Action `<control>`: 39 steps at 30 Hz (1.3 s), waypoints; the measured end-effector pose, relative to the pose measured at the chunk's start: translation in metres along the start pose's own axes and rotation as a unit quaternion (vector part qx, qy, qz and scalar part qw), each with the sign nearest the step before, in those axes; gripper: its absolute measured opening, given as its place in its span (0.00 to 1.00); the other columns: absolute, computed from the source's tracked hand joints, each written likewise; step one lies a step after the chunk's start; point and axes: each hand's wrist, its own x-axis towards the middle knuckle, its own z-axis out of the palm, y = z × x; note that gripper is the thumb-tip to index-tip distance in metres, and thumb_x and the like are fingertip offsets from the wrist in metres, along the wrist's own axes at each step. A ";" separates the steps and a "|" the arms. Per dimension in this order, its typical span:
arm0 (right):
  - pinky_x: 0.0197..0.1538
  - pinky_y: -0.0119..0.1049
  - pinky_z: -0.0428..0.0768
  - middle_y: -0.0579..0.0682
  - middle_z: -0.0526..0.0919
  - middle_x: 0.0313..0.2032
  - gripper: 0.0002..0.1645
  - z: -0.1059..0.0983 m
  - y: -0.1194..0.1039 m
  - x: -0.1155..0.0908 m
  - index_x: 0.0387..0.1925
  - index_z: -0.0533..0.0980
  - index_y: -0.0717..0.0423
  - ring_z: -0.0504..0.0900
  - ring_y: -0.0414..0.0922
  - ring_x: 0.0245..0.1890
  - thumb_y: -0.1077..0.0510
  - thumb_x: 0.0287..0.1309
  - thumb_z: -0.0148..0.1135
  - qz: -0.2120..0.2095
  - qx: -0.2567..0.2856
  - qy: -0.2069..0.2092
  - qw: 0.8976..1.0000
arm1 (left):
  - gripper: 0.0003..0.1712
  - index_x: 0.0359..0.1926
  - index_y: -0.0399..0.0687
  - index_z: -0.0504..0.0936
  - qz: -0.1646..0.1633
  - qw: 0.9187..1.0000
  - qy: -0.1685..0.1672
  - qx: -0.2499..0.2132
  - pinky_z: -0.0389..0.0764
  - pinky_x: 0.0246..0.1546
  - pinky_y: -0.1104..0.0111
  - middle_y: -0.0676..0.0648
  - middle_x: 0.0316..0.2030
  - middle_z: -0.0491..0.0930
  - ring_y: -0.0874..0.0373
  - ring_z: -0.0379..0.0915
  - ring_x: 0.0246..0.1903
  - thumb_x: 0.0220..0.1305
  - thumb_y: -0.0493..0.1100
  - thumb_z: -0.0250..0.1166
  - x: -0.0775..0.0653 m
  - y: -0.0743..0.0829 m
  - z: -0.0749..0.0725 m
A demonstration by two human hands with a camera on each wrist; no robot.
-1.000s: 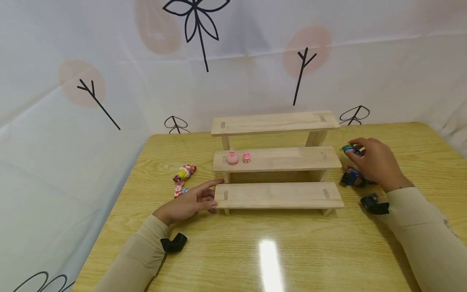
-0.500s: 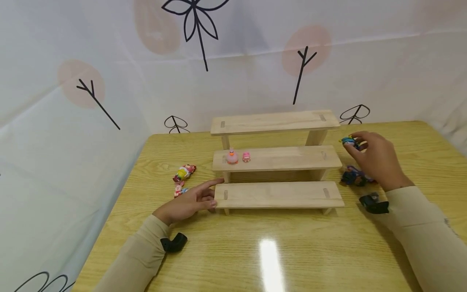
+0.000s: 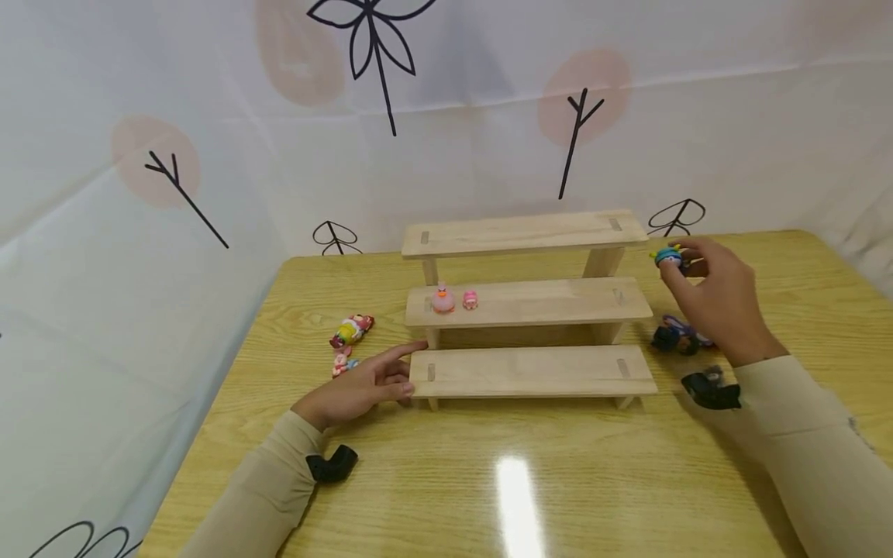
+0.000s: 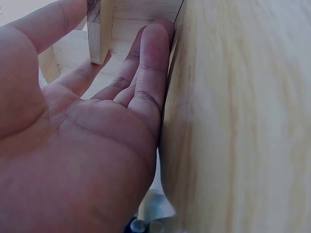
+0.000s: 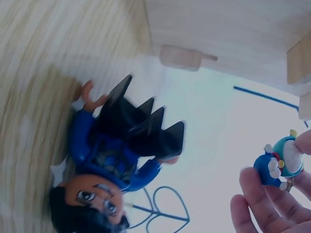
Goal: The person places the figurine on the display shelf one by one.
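Table (image 3: 418, 480) with a three-step wooden shelf (image 3: 530, 370) on it. Left hand (image 3: 359, 391) is loose against the bottom step's left end, gripping nothing; right hand (image 3: 722, 306) is in a pinch. Dark-haired doll (image 5: 109, 158) lies right, maybe two, hard to tell; yellow-and-red toy (image 3: 352, 331) and pink-white toy (image 3: 342, 361) left, none up yet. Pinched: blue-and-teal figurine (image 3: 668, 256), off the shelf's right end. Up so far: pink duck (image 3: 443, 300), tiny pink figure (image 3: 470, 299), middle step.

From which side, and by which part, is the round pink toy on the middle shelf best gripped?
I would grip the round pink toy by its wide body, coming from the front and above: it stands upright, with the top shelf behind and a smaller pink toy beside it.
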 end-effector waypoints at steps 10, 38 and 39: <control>0.34 0.13 0.65 0.24 0.70 0.39 0.25 0.003 -0.009 -0.002 0.59 0.74 0.64 0.69 0.15 0.37 0.50 0.70 0.58 -0.007 0.041 0.050 0.998 | 0.37 0.77 0.72 0.54 -0.003 1.000 0.004 0.001 0.79 0.55 0.60 0.38 0.59 0.73 0.48 0.79 0.50 0.74 0.48 0.59 -0.001 0.001 0.000; 0.37 0.12 0.67 0.18 0.71 0.38 0.22 0.003 -0.039 -0.008 0.54 0.76 0.68 0.71 0.18 0.38 0.55 0.66 0.62 -0.042 0.078 0.134 0.987 | 0.38 0.78 0.68 0.52 -0.009 1.000 0.009 0.019 0.77 0.58 0.56 0.36 0.61 0.68 0.49 0.80 0.49 0.75 0.49 0.59 -0.002 0.003 0.000; 0.36 0.12 0.67 0.18 0.71 0.37 0.22 0.003 -0.040 -0.008 0.54 0.76 0.68 0.72 0.18 0.38 0.56 0.66 0.63 -0.048 0.080 0.136 0.986 | 0.38 0.78 0.68 0.52 -0.009 1.000 0.009 0.019 0.77 0.58 0.56 0.36 0.61 0.68 0.49 0.81 0.49 0.75 0.49 0.59 -0.002 0.003 0.000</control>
